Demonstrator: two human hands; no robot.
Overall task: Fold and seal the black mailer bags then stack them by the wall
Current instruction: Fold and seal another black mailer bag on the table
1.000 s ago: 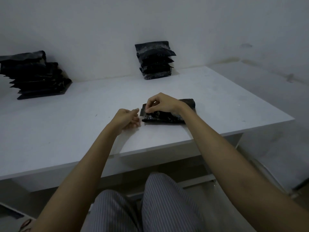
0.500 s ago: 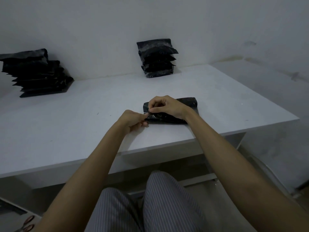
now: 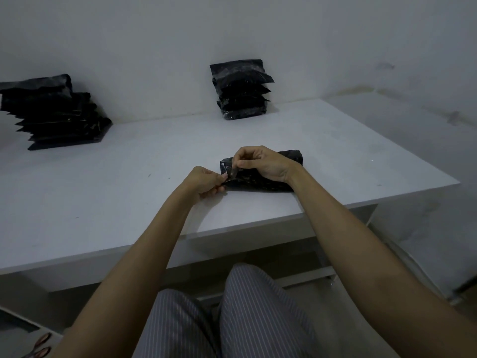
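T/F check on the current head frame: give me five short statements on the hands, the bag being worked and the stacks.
1. Both hands are at the left end of the mailer bag on the table. True: left hand, right hand.
2. The right hand rests flat and open on the bag. False: its fingers pinch at the bag's left end.
3. Two stacks of black bags stand by the wall. True: left stack, middle stack.
4. The bag being worked already lies on the middle stack. False: it lies near the table's front edge.
5. The left hand hangs idle off the table. False: it pinches at the bag's end.
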